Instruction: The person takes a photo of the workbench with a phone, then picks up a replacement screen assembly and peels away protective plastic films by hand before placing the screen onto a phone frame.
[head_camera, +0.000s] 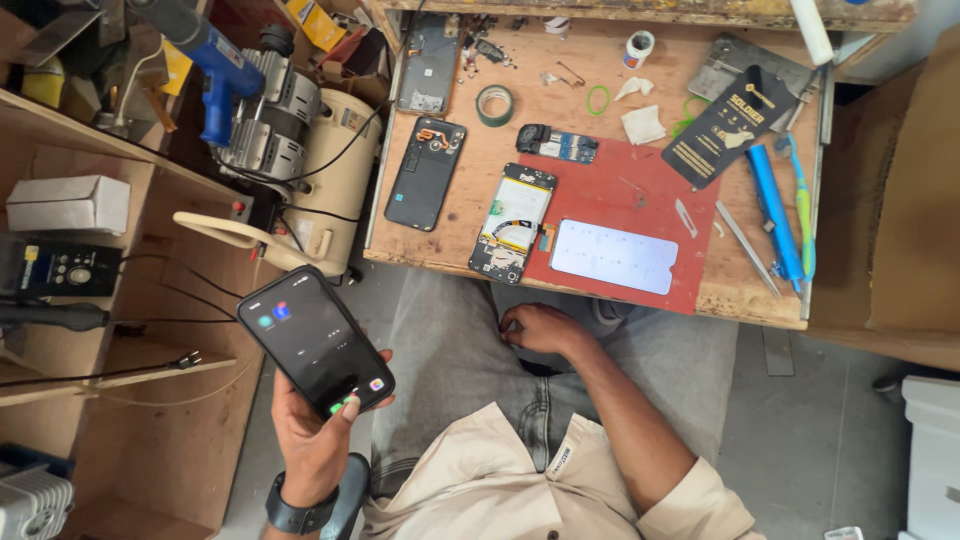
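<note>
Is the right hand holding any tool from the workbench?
No, the right hand rests empty on the person's lap, below the workbench edge, while the left hand holds a phone.

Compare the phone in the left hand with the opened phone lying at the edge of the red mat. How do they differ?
The phone in the left hand is whole, its screen lit with small icons; the opened phone shows bare inner parts. The first is held up off the workbench in the left hand; the second lies flat, untouched, partly on the red mat. Both are slim rectangles with dark edges.
</note>
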